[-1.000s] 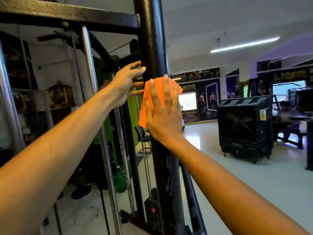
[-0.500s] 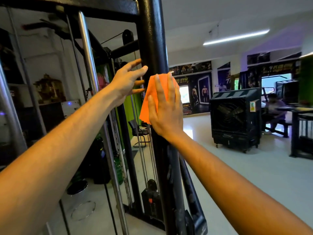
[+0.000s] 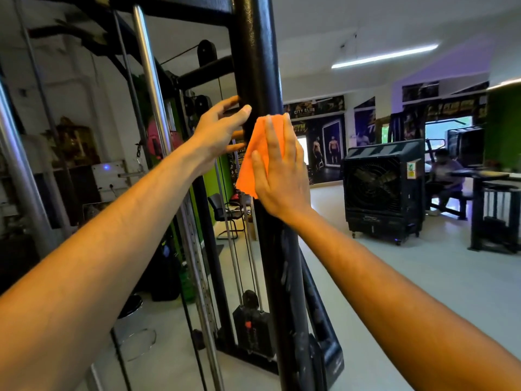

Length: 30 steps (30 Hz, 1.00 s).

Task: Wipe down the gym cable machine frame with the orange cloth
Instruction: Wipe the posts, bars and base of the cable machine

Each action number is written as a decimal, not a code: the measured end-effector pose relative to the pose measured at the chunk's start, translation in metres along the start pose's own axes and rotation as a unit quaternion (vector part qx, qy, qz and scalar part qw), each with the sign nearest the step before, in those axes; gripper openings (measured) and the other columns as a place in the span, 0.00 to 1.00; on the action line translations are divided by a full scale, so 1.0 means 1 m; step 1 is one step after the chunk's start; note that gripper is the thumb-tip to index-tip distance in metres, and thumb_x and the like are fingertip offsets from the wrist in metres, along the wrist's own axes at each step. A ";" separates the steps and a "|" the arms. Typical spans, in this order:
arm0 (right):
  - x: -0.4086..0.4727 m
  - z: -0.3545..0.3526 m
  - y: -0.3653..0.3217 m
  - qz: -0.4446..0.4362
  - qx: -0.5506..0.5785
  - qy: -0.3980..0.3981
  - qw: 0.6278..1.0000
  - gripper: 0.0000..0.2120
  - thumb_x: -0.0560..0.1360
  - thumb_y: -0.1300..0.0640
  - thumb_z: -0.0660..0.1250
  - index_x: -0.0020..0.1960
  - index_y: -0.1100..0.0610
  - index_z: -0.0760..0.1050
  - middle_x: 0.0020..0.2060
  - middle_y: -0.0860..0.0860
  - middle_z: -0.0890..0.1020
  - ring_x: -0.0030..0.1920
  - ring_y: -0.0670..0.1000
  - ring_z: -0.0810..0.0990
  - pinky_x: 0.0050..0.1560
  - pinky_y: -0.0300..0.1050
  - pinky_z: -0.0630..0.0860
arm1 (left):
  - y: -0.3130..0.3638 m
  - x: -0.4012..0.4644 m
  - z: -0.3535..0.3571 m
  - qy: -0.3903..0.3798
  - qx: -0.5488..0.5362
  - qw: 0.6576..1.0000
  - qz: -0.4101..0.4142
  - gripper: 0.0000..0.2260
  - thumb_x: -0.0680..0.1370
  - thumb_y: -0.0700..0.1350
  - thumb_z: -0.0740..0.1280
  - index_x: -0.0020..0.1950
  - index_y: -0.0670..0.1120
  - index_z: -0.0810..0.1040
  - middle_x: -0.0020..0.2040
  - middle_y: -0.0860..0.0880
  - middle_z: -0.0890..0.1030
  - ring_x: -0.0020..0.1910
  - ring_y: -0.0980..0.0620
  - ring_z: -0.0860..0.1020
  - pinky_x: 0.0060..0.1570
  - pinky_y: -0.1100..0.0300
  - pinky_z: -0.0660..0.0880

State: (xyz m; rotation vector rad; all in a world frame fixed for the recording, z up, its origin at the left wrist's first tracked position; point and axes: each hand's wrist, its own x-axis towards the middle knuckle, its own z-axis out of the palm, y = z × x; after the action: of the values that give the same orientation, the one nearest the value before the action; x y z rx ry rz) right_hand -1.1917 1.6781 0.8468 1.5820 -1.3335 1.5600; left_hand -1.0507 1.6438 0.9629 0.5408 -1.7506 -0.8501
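Your right hand (image 3: pixel 279 176) lies flat, fingers straight and pointing to 12 o'clock, pressing the orange cloth (image 3: pixel 258 153) against the black upright post (image 3: pixel 255 66). The cloth's long axis runs along the post. At 10 o'clock, your left hand (image 3: pixel 218 134) touches the post, fingers spread.

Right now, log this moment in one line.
right hand flat, pressing orange cloth on black upright post | left hand bracing post | wipe underway
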 end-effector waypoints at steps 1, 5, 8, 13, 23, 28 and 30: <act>-0.001 0.000 0.001 -0.002 0.000 0.002 1.000 0.34 0.89 0.41 0.56 0.89 0.47 0.45 0.88 0.52 0.44 0.86 0.60 0.55 0.75 0.70 0.70 | -0.003 -0.002 0.001 0.001 -0.007 1.000 -0.001 0.22 0.82 0.54 0.75 0.75 0.56 0.76 0.63 0.52 0.86 0.57 0.50 0.88 0.58 0.49 0.85; -0.061 0.009 0.010 0.020 -0.002 -0.021 1.000 0.35 0.89 0.41 0.57 0.89 0.45 0.42 0.88 0.49 0.40 0.87 0.58 0.50 0.79 0.69 0.66 | -0.014 -0.010 0.005 0.005 -0.022 1.000 -0.012 0.21 0.82 0.55 0.74 0.74 0.57 0.77 0.64 0.54 0.86 0.58 0.52 0.87 0.59 0.51 0.84; -0.098 0.011 0.020 0.030 0.002 -0.054 0.998 0.36 0.89 0.41 0.57 0.89 0.46 0.42 0.88 0.48 0.38 0.87 0.58 0.50 0.79 0.69 0.66 | -0.019 -0.012 0.006 0.007 -0.032 0.999 -0.023 0.22 0.82 0.56 0.75 0.75 0.57 0.76 0.64 0.55 0.86 0.58 0.54 0.87 0.56 0.54 0.83; -0.038 -0.001 0.007 0.016 0.027 -0.038 0.999 0.34 0.90 0.41 0.56 0.89 0.45 0.43 0.88 0.49 0.40 0.86 0.60 0.51 0.78 0.71 0.66 | -0.018 -0.017 0.011 0.010 -0.026 0.999 -0.034 0.23 0.82 0.58 0.74 0.76 0.58 0.75 0.65 0.59 0.83 0.56 0.56 0.87 0.52 0.58 0.83; -0.111 0.014 0.030 0.024 0.043 -0.066 0.997 0.35 0.89 0.43 0.58 0.89 0.47 0.44 0.88 0.49 0.38 0.88 0.57 0.43 0.83 0.68 0.58 | -0.031 -0.030 0.018 0.023 -0.019 0.999 -0.036 0.23 0.85 0.55 0.70 0.79 0.55 0.72 0.69 0.52 0.83 0.54 0.56 0.86 0.58 0.55 0.83; -0.082 0.002 0.025 0.017 0.062 -0.059 0.996 0.33 0.90 0.44 0.56 0.89 0.47 0.46 0.88 0.52 0.42 0.87 0.60 0.49 0.82 0.67 0.61 | -0.055 -0.052 0.023 0.025 -0.021 0.997 -0.072 0.24 0.82 0.57 0.73 0.77 0.58 0.74 0.75 0.52 0.78 0.62 0.51 0.81 0.62 0.51 0.81; -0.058 -0.002 0.018 0.010 0.056 -0.040 0.998 0.32 0.90 0.44 0.56 0.89 0.48 0.47 0.88 0.53 0.43 0.87 0.60 0.50 0.82 0.65 0.62 | -0.056 -0.059 0.028 0.030 -0.042 0.995 -0.088 0.20 0.83 0.56 0.72 0.75 0.60 0.75 0.77 0.50 0.76 0.63 0.52 0.80 0.56 0.57 0.80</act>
State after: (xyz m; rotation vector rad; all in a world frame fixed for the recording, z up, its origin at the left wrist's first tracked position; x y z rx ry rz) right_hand -1.1994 1.6885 0.7879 1.7212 -1.3276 1.6237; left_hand -1.0605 1.6582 0.8786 0.6640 -1.6224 -1.0159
